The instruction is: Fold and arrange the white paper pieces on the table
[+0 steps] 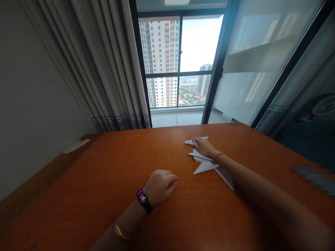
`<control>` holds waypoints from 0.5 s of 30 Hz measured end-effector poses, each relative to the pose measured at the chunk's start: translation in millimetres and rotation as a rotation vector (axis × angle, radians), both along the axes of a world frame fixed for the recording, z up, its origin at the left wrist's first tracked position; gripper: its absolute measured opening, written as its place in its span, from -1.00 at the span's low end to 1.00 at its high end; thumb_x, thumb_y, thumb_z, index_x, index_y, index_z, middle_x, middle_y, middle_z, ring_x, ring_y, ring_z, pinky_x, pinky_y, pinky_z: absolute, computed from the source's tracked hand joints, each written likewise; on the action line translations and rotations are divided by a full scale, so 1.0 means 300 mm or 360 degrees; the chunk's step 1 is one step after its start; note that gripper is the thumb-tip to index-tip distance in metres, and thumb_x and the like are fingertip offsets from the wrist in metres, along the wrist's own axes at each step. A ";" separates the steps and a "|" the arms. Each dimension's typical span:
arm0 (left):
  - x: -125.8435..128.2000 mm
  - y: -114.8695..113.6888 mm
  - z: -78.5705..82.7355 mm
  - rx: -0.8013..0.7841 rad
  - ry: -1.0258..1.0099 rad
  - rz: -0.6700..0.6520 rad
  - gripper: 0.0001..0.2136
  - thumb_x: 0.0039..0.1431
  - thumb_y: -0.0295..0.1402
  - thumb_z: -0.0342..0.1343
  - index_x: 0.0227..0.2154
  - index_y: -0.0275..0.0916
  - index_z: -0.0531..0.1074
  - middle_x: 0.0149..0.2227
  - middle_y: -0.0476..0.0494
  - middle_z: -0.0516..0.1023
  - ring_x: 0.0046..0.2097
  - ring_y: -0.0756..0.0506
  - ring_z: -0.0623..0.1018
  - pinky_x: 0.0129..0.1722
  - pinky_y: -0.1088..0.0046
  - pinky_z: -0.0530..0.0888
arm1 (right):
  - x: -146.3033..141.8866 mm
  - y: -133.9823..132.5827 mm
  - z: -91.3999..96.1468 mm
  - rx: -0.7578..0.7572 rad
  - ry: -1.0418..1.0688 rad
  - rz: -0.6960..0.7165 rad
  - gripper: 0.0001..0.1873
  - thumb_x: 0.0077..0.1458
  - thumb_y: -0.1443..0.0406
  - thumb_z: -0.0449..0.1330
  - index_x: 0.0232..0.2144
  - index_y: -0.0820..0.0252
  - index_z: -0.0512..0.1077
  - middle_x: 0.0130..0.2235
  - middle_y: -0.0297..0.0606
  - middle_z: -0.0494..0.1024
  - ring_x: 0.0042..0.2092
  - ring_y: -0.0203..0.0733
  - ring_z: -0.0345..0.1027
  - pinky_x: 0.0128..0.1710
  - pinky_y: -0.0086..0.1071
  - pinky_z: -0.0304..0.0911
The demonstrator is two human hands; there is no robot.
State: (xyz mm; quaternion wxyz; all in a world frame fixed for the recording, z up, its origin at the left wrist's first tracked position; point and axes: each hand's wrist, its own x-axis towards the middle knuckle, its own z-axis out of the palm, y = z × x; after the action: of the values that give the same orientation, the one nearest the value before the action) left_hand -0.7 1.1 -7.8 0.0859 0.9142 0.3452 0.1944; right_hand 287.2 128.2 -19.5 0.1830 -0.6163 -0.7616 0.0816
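Note:
My left hand [161, 187] is curled into a loose fist just over the near middle of the wooden table [110, 184], thumb against the fingers, and nothing shows in it. Farther off to the right, my right hand [203, 146] reaches over a group of folded white papers. Its fingers close on a folded paper [187, 142], whose white ends stick out on both sides. Below that hand lie several pointed folded papers [205, 167], shaped like paper planes. A larger folded sheet [225, 176] lies partly hidden under my right forearm.
A flat whitish item [75, 145] lies by the wall at the table's left edge. Grey curtains [104, 69] and a window [180, 69] stand beyond the far edge. At the right are a blurred-out patch [314, 177] and a dark fan-like object [324, 106].

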 end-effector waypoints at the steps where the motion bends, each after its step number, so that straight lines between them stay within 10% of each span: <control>1: 0.000 -0.002 0.002 -0.0012 -0.0057 0.0042 -0.82 0.23 -0.35 0.03 -0.18 -0.17 0.50 -0.23 -0.13 0.57 -0.18 -0.12 0.53 -0.12 0.33 0.41 | -0.052 -0.033 -0.012 0.0000 0.0034 0.0095 -0.60 0.19 0.12 0.08 -0.03 0.24 0.43 0.06 -0.02 0.46 0.14 0.04 0.25 0.16 -0.12 0.08; 8: 0.018 -0.013 -0.025 -0.0283 -0.0099 0.0250 0.19 -0.29 0.23 0.26 0.34 -0.16 -0.20 0.37 -0.38 -0.12 0.35 -0.45 -0.08 0.24 -0.23 -0.12 | -0.168 -0.255 0.032 -0.0004 0.0773 0.0308 -0.35 0.13 0.02 0.14 0.21 0.10 0.18 0.21 -0.10 0.30 0.20 -0.04 0.20 0.17 -0.11 0.15; 15: 0.013 0.023 -0.041 -0.0400 -0.0256 0.0431 -0.16 0.03 -0.28 0.24 0.32 -0.16 -0.08 0.29 -0.32 0.15 0.30 -0.30 0.16 0.25 0.04 0.13 | 0.066 -0.424 0.014 -0.0094 -0.0207 -0.0024 -0.06 -0.18 -0.18 0.28 0.20 0.04 0.24 0.29 0.01 0.15 0.25 0.38 0.00 0.09 0.22 0.09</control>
State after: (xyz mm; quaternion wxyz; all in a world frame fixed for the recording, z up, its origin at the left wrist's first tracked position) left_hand 3.2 7.9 -20.1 0.1998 0.8230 0.4785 0.2319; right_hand 307.0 1.0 -15.2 0.1156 -0.6311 -0.7645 0.0625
